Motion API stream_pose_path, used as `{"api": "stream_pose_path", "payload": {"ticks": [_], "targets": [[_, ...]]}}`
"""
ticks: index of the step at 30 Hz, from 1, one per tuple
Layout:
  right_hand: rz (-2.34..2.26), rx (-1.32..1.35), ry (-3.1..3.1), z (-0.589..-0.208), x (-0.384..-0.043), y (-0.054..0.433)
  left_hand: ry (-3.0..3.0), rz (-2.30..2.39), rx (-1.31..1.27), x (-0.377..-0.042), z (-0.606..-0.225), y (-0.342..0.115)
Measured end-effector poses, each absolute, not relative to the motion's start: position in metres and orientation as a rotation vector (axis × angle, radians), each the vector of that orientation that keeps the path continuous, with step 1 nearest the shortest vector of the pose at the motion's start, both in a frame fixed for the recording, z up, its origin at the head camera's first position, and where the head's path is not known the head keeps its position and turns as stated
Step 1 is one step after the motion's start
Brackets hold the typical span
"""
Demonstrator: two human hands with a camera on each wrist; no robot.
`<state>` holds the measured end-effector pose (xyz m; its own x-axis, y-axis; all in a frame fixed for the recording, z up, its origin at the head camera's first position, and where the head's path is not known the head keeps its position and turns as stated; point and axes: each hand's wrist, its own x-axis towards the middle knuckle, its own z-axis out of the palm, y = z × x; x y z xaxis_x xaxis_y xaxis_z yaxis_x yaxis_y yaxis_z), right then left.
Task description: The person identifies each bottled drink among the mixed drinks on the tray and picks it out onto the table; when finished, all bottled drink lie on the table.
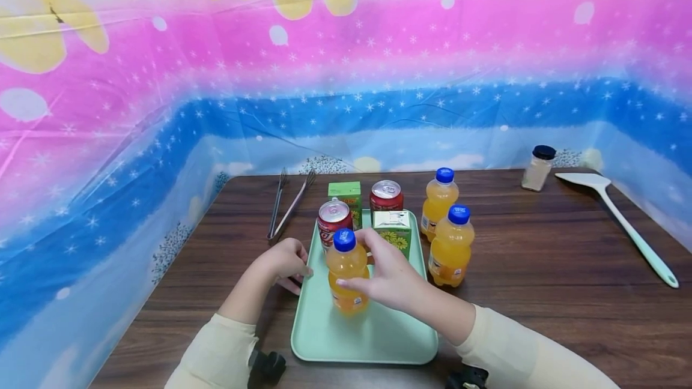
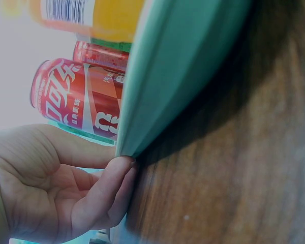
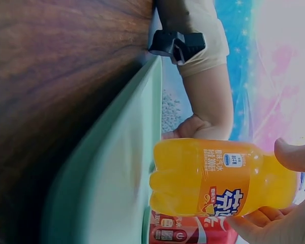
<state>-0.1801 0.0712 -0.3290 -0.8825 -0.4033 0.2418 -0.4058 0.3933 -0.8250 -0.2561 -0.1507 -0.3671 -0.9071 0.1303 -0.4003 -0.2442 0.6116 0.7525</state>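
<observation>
My right hand (image 1: 393, 276) grips an orange soda bottle (image 1: 348, 266) with a blue cap, thumb on one side and fingers on the other. The bottle stands upright over the front half of a pale green tray (image 1: 373, 344); in the right wrist view its base is right at the tray's surface. At the tray's left edge my left hand (image 1: 283, 263) pinches the rim between thumb and fingers, seen closely in the left wrist view. Behind the bottle on the tray are two red cola cans (image 1: 334, 215) (image 1: 386, 195) and two green drink cartons (image 1: 394, 234) (image 1: 345, 191).
Two more orange soda bottles (image 1: 451, 251) (image 1: 439, 200) stand on the wooden table just right of the tray. Metal tongs (image 1: 286, 209) lie at the back left. Farther right are a black-lidded jar (image 1: 537, 170) and a pale green spatula (image 1: 627, 227). A patterned cloth (image 1: 378, 107) encloses the table.
</observation>
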Motion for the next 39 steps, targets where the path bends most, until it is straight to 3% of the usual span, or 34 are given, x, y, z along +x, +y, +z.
{"api": "stream_pose_path", "payload": {"ticks": [39], "targets": [[1.648,0.761,-2.604,-0.327,-0.147,0.111,2.419,1.233,-0.086,-0.255,-0.366,-0.150]]}}
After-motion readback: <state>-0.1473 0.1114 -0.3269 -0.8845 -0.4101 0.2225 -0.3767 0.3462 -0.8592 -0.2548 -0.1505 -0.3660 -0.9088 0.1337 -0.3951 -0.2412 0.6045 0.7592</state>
